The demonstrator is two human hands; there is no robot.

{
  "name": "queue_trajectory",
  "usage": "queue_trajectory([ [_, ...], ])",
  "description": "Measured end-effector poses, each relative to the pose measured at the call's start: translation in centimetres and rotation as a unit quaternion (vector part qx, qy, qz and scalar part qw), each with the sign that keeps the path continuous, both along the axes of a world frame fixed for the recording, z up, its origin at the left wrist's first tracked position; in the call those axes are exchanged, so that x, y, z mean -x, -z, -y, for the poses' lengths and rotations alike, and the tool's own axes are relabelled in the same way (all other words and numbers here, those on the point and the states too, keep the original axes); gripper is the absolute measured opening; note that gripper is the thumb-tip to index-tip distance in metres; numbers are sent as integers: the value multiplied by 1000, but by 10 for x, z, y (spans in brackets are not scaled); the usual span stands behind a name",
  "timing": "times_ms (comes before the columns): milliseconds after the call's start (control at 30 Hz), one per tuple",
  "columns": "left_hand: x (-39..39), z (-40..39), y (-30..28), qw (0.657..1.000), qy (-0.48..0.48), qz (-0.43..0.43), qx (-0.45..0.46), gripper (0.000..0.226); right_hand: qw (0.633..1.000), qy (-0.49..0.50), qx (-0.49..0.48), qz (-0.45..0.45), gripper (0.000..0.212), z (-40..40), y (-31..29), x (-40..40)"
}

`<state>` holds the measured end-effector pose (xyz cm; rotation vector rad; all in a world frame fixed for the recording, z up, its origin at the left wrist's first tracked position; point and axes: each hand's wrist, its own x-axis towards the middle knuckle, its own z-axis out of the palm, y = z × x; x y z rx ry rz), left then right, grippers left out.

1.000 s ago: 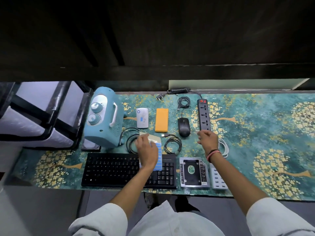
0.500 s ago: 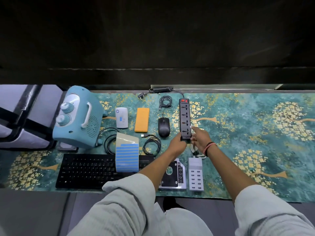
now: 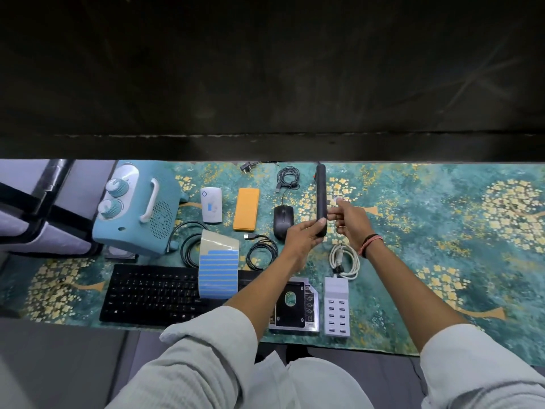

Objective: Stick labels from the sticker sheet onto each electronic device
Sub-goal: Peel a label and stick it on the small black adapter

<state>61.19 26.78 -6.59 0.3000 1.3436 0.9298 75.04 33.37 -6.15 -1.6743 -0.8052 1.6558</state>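
Observation:
My left hand grips the near end of the black power strip, which is lifted and turned on its edge. My right hand is just right of the strip. Its thumb touches the strip's side and its index finger points up with a small pale bit at the tip; I cannot tell if that is a label. The sticker sheet with blue labels lies curled across the black keyboard. The white router carries a blue label.
On the teal patterned mat lie a teal heater, an orange power bank, a black mouse, a drive caddy, a white USB charging hub, a white cable and black cable coils.
My left hand left the sticker sheet and took the power strip's near end. The strip went from lying flat to standing on its edge. My right hand stayed beside it.

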Motion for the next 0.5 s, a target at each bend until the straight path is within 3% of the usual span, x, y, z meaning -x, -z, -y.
queue_trajectory([
  [133, 2, 0, -2, 996, -44, 71, 27, 27, 974, -68, -142, 166, 42, 3, 1, -1],
  [233, 4, 1, -4, 990, -71, 114, 49, 21, 936, -99, -204, 268, 22, 6, 2, -1],
  [500, 5, 0, -6, 987, -71, 131, 61, 19, 904, -139, -243, 323, 14, 4, 3, 5],
])
